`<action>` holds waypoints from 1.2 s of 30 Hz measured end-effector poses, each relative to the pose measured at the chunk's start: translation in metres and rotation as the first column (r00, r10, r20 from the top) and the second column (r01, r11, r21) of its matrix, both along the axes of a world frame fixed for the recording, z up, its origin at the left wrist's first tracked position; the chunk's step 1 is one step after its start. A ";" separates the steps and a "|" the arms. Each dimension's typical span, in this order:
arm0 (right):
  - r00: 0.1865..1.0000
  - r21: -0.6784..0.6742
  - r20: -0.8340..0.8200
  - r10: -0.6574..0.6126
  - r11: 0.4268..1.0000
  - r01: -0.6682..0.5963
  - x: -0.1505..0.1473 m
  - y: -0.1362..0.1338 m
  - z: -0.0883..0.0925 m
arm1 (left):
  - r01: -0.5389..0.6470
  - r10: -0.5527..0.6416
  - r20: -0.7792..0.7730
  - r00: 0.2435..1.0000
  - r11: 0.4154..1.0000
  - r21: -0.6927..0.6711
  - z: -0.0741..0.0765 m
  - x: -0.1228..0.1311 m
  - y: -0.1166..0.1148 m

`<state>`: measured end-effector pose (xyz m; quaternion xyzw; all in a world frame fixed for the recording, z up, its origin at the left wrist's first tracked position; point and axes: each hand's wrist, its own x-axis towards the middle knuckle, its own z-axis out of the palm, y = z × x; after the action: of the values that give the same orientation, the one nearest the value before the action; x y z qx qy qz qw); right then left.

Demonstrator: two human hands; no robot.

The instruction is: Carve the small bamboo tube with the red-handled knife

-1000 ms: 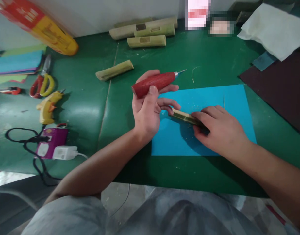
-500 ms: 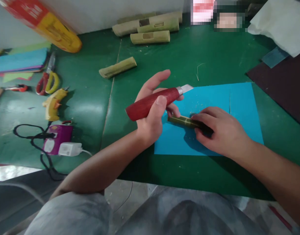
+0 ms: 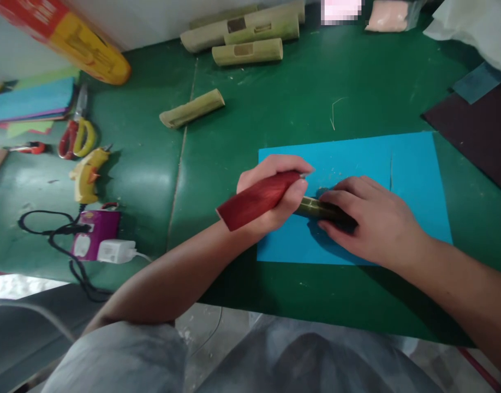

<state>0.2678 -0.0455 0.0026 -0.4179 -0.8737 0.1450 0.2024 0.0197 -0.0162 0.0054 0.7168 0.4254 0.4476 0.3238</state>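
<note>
Desk (image 3: 139, 136): green, smooth and slightly glossy, a thin pale seam running front to back; soft glare reaches my feed on the left side.
Room: pale grey wall (image 3: 160, 22) behind, grey floor (image 3: 205, 325) below the front edge.
Blue sheet (image 3: 418, 185): flat and matte on the desk before me, pale crumbs scattered on it; near its right side a thin dark line, slit or sliver, I cannot tell which.
Bamboo piece (image 3: 314, 207): slim, green-brown, over the blue sheet, reaching from the right hand toward the left; its left end is hidden from me.
Knife (image 3: 256, 201): red handle, wood-like grain, blunt butt, tapering toward the metal; I see little of the blade.
Left hand (image 3: 281, 210): grasping the knife, fingers and thumb curled around the handle; whether the blade meets the bamboo I cannot tell.
Right hand (image 3: 371, 224): gripping the bamboo piece at its darker right end.
Bamboo tubes (image 3: 267, 50): rounded, yellowish, grouped along the wall, some with rectangular openings.
Left side: scissors (image 3: 73, 131) with red and yellow loops, beside a yellow glue gun (image 3: 87, 177).
</note>
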 end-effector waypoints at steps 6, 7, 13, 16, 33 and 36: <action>1.000 0.052 0.014 0.019 0.998 -0.020 0.001 0.001 0.000 | 0.123 -0.136 0.073 0.988 0.980 0.158 0.003 0.006 -0.003; 1.000 0.058 0.015 0.020 0.998 -0.021 0.000 0.001 0.001 | 0.129 -0.144 0.079 0.986 0.978 0.164 0.004 0.007 -0.002; 1.000 0.096 -0.009 0.018 0.995 -0.017 -0.003 0.002 0.000 | 0.189 -0.187 -0.034 0.982 0.981 0.044 0.009 0.009 -0.001; 1.000 0.082 -0.015 0.022 0.996 -0.021 -0.002 0.003 0.001 | 0.227 -0.233 0.048 0.971 0.969 0.099 0.008 0.009 0.001; 0.987 0.196 0.163 0.002 0.980 -0.034 -0.008 -0.004 0.009 | 0.317 -0.315 -0.106 0.943 0.948 -0.003 0.020 0.007 0.011; 0.992 0.191 0.125 -0.008 0.981 -0.016 -0.011 -0.006 0.004 | 0.301 -0.302 -0.101 0.948 0.953 -0.027 0.022 0.010 0.008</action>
<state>0.2568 -0.0513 0.0068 -0.4030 -0.8954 0.0340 0.1863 0.0297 -0.0085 0.0273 0.7939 0.3299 0.3524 0.3697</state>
